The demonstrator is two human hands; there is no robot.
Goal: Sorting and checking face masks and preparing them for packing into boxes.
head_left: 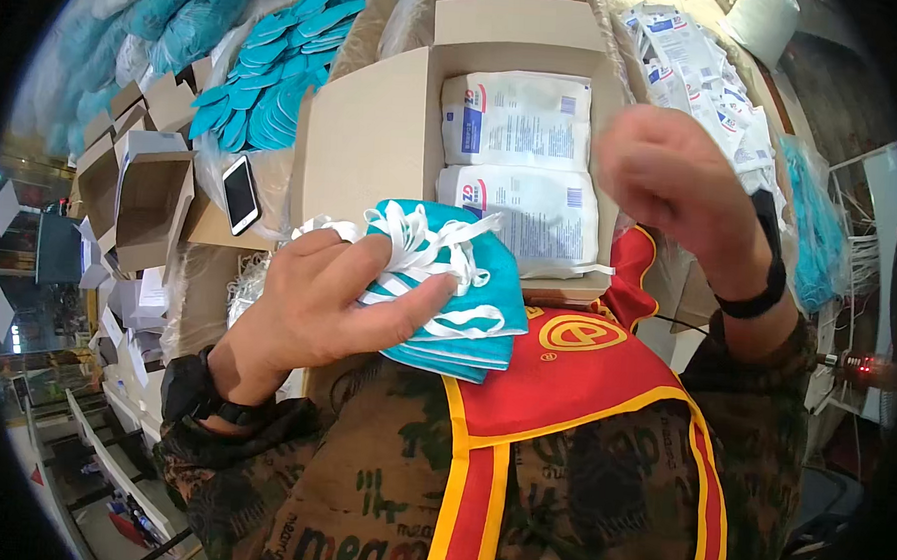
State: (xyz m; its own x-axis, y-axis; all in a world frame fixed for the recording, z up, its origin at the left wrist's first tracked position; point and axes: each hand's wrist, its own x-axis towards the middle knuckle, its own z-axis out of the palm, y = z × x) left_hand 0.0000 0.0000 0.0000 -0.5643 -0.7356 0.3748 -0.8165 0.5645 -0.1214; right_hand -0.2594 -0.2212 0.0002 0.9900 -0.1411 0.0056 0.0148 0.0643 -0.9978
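Clamping in left hand [337, 300], at centre, a soft teal cloth stack [501, 282], long axis from 11 to 5 o'clock, with flat white straps [402, 240] on top; holding curled right hand [668, 184] apart, toward 2 o'clock.

The single fisheye view looks steeply down and forward from the person's head (its round picture is rimmed in black); the left hand [332, 300] and right hand [678, 180] are near; the red apron [564, 390] lies below, the open carton [365, 126] ahead
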